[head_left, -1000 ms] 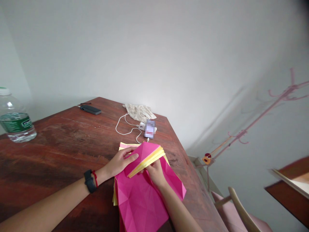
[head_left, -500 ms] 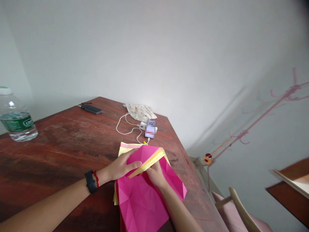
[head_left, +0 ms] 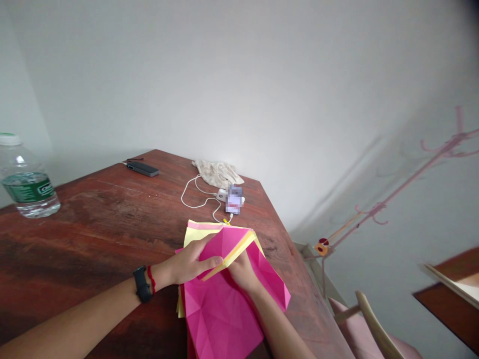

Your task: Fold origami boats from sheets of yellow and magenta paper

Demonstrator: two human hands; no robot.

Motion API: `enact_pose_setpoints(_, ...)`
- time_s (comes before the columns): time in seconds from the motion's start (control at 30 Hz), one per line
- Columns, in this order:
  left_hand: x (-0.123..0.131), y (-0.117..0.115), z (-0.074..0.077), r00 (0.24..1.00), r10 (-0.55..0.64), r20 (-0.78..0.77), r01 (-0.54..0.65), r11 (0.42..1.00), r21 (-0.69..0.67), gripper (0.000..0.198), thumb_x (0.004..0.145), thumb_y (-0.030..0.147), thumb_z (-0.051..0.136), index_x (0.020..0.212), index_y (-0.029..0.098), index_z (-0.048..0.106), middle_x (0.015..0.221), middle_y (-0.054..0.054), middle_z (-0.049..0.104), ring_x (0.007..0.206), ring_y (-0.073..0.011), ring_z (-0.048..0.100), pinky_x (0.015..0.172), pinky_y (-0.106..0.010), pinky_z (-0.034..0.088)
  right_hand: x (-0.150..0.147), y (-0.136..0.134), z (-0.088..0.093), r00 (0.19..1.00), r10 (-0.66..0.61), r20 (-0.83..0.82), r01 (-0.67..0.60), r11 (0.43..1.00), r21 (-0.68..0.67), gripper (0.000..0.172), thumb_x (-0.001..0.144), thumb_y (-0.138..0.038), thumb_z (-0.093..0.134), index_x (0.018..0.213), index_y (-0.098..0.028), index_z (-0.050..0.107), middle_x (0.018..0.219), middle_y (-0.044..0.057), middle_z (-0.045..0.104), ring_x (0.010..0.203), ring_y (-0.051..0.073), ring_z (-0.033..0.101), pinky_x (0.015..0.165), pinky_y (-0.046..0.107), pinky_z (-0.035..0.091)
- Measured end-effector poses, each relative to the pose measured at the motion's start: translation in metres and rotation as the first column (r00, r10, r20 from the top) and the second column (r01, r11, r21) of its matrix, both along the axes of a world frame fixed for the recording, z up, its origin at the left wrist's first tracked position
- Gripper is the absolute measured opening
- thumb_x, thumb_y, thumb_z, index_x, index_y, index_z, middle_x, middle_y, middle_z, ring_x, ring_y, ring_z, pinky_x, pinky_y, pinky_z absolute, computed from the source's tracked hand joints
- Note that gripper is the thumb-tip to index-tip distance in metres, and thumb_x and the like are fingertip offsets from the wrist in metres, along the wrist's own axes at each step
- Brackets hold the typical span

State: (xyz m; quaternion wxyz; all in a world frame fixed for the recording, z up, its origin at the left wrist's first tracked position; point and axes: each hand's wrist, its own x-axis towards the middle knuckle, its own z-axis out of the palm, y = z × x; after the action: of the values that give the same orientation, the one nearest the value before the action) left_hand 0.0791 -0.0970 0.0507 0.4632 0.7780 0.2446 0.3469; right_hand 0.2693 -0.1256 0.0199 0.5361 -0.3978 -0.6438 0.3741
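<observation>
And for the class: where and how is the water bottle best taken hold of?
Probably around its body, at the green label, coming from the right, the side facing the left hand. The bottle stands upright and its body looks round, which suits a wrapping grip; the cap is narrower and offers less to hold.

Free tabletop between 1 bottle and left hand, 1 phone and cable blocking just beyond papers

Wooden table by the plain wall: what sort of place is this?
Perhaps a room in a home, though a small office is possible: the wooden table, a pink stand with hooks and a wood-framed chair suggest it.
</observation>
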Motion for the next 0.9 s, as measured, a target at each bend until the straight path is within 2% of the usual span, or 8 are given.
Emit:
enact_pose_setpoints(0.3,-0.0005,0.0,-0.0006,1.0,0.029,-0.013,-0.029,1.0,0.003,0.061,0.09,0.046,0.064,0.146,0.025,0.049,0.148,-0.01,0.055,0.133,-0.033,0.054,0.113,-0.048,0.04,0.0014,-0.0011,0.0013,0.999,0.019,0.031,-0.018,0.999,-0.028,0.028,0.085,-0.04,0.072,0.109,-0.024,0.068,0.105,0.007,0.075,0.098,0.028,0.07,0.089,0.044,0.059)
enact_pose_setpoints(0.63,-0.0003,0.0001,-0.0005,1.0,0.019,-0.003,-0.019,1.0,0.005,0.062,0.091,0.046,0.063,0.147,0.023,0.048,0.149,-0.011,0.054,0.135,-0.0325,0.051,0.113,-0.046,0.039,0.0022,0.0,-0.0019,1.0,0.004,0.024,-0.003,0.999,-0.04,0.033,0.084,-0.04,0.073,0.113,-0.024,0.066,0.11,0.008,0.074,0.101,0.029,0.07,0.091,0.048,0.058)
enact_pose_setpoints(0.9,-0.0003,0.0001,0.0001,0.999,0.023,-0.027,-0.023,0.999,0.027,0.059,0.092,0.045,0.062,0.145,0.024,0.049,0.148,-0.01,0.055,0.132,-0.031,0.055,0.113,-0.044,0.041,0.0013,-0.0005,-0.0004,0.999,0.013,0.03,-0.012,0.999,-0.033,0.033,0.085,-0.042,0.072,0.113,-0.024,0.066,0.11,0.007,0.074,0.102,0.028,0.07,0.092,0.047,0.058)
